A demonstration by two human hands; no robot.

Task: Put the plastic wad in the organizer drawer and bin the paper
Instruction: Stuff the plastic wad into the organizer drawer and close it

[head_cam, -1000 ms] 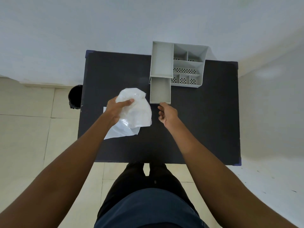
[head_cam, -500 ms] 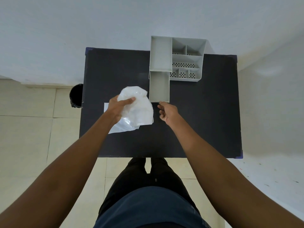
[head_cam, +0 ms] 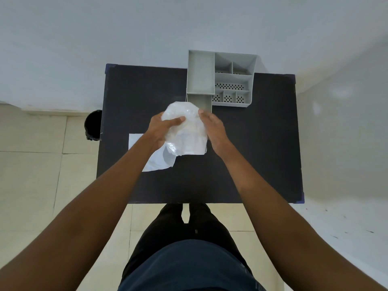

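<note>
Both hands hold a crumpled clear plastic wad above the middle of the black table. My left hand grips its left side, thumb across the front. My right hand presses against its right side. Just beyond the wad, the grey organizer's drawer stands pulled out, its near end hidden behind the plastic. The grey organizer sits at the table's far edge. A white sheet of paper lies flat on the table under my left forearm, partly covered.
A black bin stands on the tiled floor by the table's left edge. A white wall runs behind the table and along the right side. My legs are at the table's near edge.
My left hand carried the plastic wad right and forward toward the drawer. My right hand left the drawer front and came onto the wad's right side.
</note>
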